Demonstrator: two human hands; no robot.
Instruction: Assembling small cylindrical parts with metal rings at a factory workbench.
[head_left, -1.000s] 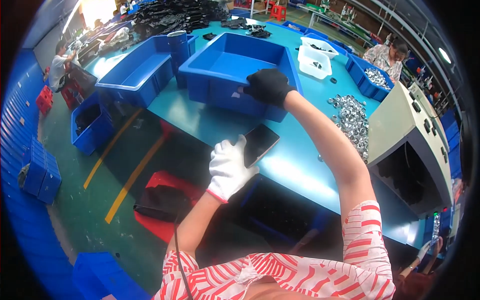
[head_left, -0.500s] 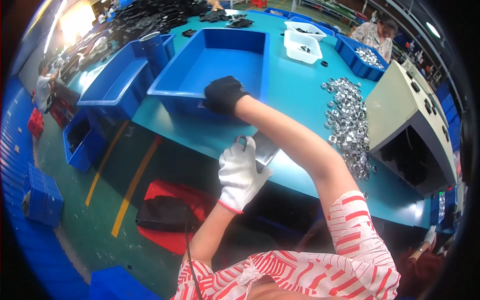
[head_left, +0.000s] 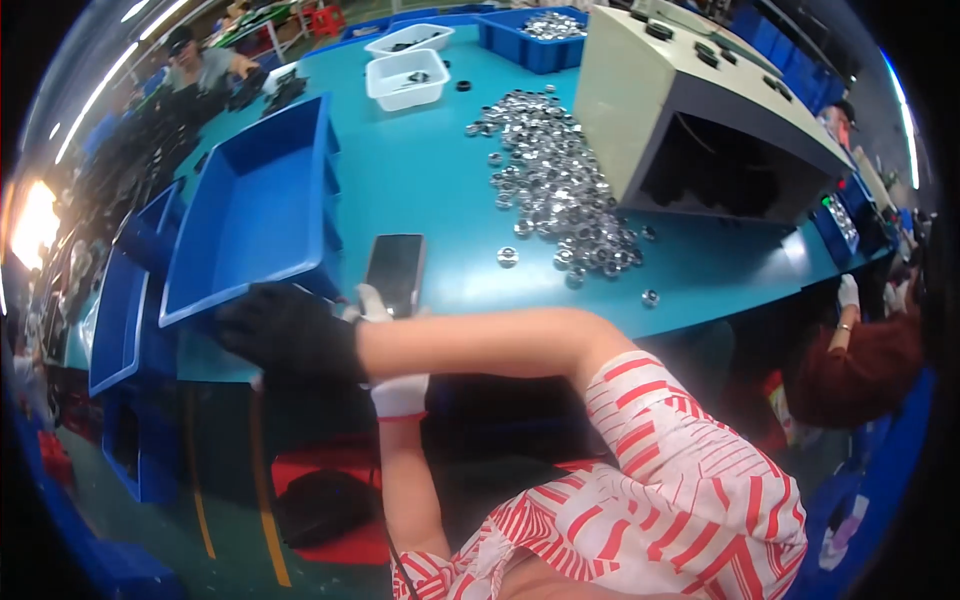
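My right hand (head_left: 290, 332), in a black glove, reaches across my body and grips the near rim of a large empty blue bin (head_left: 255, 215) on the teal table (head_left: 420, 170). My left hand (head_left: 395, 385), in a white glove, is mostly hidden behind my right forearm. Its fingertips show at the near end of a dark phone (head_left: 395, 270), which it holds at the table's front edge, just right of the bin.
A heap of silver metal rings (head_left: 550, 190) lies right of the phone, before a beige machine (head_left: 700, 110). White trays (head_left: 405, 78) stand farther back. More blue bins (head_left: 125, 300) sit left. A black bag (head_left: 320, 505) lies on the floor. Another person (head_left: 860, 365) is at the right.
My view has swung to the right, so the bin now sits at the left. My right hand has slid to the bin's near rim. The phone has come down to the table edge.
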